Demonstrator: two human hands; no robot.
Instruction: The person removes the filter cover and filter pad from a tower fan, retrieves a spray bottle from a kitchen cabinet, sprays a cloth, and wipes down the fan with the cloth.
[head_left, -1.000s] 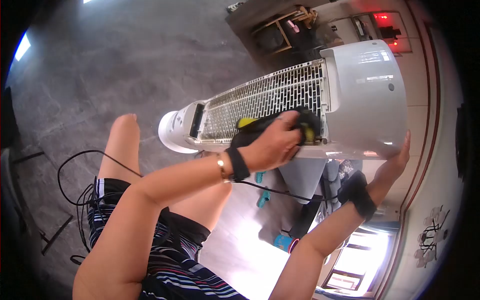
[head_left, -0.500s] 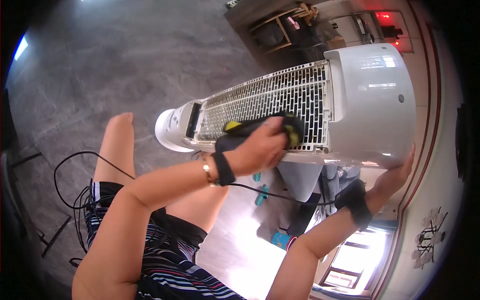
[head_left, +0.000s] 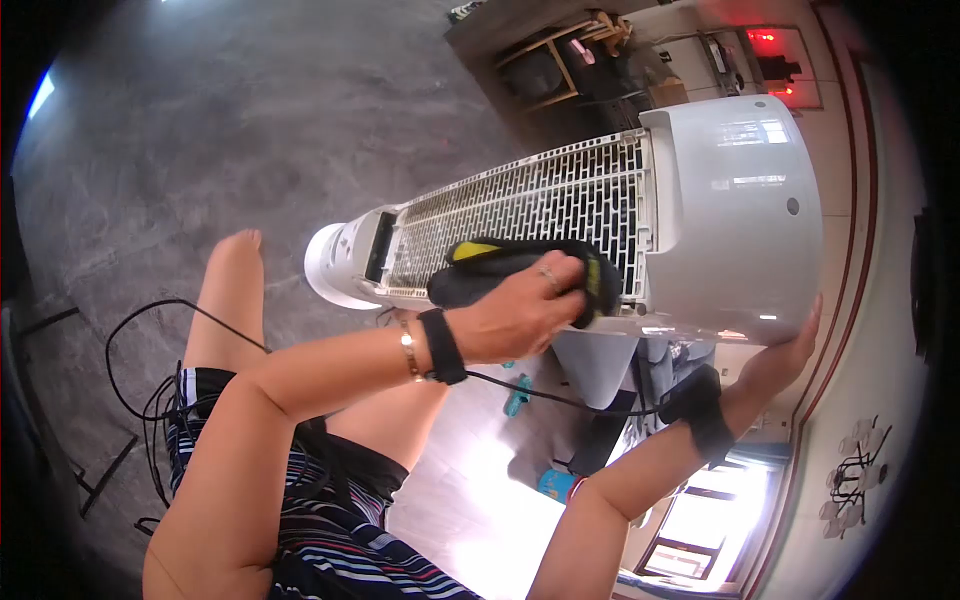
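Observation:
A white tower-shaped appliance (head_left: 735,220) with a slotted grille (head_left: 500,200) runs across the view, its round base (head_left: 335,268) at the left and its glossy wide end at the right. My left hand (head_left: 525,305) has its fingers closed round a black cloth with yellow patches (head_left: 490,272), pressed to the lower part of the grille. A ring shows on one finger. Against the wide end's lower right edge, my right hand (head_left: 795,345) lies with fingers stretched along the curved surface; its thumb is hidden.
Black straps on both wrists are joined by a thin cable (head_left: 560,398), with more cable looped beside my leg. A grey marbled floor (head_left: 290,110) spreads at the left. Behind the appliance are a grey sofa (head_left: 600,365), teal slippers (head_left: 517,396) and a dark shelf unit (head_left: 510,85).
My left hand and the cloth have shifted slightly down across the grille, toward its lower edge. The right hand stays against the wide end.

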